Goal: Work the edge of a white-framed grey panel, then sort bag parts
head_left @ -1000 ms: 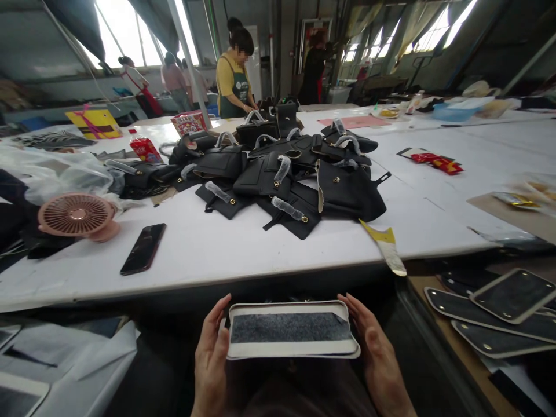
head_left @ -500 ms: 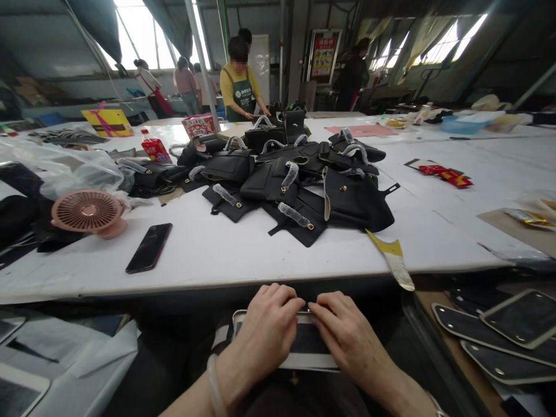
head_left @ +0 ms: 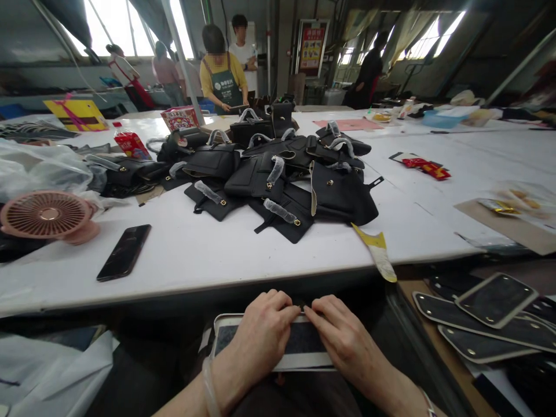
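A flat rounded panel (head_left: pixel 226 337), cream-edged with a dark grey felt middle, lies across my lap below the table edge. My left hand (head_left: pixel 263 331) and my right hand (head_left: pixel 339 336) both rest on top of it, fingers curled and fingertips meeting at the middle of its far edge. Both hands press or pinch there; what lies under the fingertips is hidden. On the white table (head_left: pixel 243 249) ahead sits a pile of black leather bag parts (head_left: pixel 282 174) with plastic-wrapped straps.
A black phone (head_left: pixel 124 260) and a pink fan (head_left: pixel 47 215) lie on the table's left. A yellow-tipped paper strip (head_left: pixel 377 252) hangs over its edge. Several similar dark panels (head_left: pixel 490 313) are stacked at the right. People stand at the far end.
One second ago my hands held the panel by its two ends with the felt face showing. They have since moved onto its top and met at the middle of the far edge.
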`<state>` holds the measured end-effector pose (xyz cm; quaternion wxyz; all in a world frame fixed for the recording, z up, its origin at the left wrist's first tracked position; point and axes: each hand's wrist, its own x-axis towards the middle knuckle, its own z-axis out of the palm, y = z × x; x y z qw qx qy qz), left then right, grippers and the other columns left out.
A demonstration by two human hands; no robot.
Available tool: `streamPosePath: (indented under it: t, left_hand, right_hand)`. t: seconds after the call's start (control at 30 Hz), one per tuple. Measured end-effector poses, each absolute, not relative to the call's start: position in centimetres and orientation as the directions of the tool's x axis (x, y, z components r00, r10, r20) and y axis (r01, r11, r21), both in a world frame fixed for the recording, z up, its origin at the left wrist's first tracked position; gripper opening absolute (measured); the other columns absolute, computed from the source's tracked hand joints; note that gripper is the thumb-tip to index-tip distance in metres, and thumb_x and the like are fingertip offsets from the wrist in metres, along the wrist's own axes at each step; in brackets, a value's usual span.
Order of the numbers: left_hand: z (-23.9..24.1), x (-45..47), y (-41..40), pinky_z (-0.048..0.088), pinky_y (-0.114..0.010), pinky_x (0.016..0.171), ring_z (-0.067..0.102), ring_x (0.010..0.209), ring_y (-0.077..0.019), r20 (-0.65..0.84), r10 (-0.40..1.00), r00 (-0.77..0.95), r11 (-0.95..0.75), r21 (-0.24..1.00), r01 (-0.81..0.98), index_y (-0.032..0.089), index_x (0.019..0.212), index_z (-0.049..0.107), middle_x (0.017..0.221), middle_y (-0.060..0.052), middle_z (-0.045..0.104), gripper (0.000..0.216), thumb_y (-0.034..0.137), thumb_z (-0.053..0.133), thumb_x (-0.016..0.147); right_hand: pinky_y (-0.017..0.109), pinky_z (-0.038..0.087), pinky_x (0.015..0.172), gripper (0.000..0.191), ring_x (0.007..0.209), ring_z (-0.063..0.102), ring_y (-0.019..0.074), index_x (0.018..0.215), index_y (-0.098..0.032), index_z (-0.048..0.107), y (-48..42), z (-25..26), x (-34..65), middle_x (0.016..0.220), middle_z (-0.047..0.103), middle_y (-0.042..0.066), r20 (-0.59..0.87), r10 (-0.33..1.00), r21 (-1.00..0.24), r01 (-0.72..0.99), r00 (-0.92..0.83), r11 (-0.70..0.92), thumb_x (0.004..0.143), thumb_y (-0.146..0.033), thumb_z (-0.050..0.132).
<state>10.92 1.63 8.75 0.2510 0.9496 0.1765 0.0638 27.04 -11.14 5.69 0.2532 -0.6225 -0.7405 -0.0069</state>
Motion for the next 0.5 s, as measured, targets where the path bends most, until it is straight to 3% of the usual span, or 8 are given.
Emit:
streamPosePath:
  t: [0.13, 0.5]
  left_hand:
    - [8.99, 10.98, 1.49, 0.05, -0.035, 0.082, 0.056, 0.09, -0.0203, 0.003, 0.315, 0.949, -0.849, 0.448, 0.28, 0.021, 0.107, 0.065, 0.102, -0.003, 0.064, 0.025, 0.008, 0.052, 0.09]
    - [8.7, 11.16, 0.94, 0.05, -0.035, 0.08, 0.053, 0.088, -0.0212, -0.038, 0.235, 0.971, -0.92, 0.313, 0.235, 0.019, 0.105, 0.061, 0.102, -0.003, 0.061, 0.017, 0.011, 0.054, 0.091]
  right_hand:
    - [0.049, 0.056, 0.089, 0.038, 0.103, 0.051, 0.028, 0.121, -0.002, 0.058, -11.76, 5.44, 26.72, 0.106, 0.06, 0.017, 0.411, 0.902, -0.203, 0.951, -0.131, 0.231, 0.088, 0.001, 0.039]
    - [0.044, 0.057, 0.09, 0.04, 0.101, 0.055, 0.0271, 0.118, -0.002, 0.061, -11.96, 5.73, 26.27, 0.103, 0.063, 0.016, 0.411, 0.903, -0.19, 0.957, -0.126, 0.22, 0.086, 0.002, 0.037]
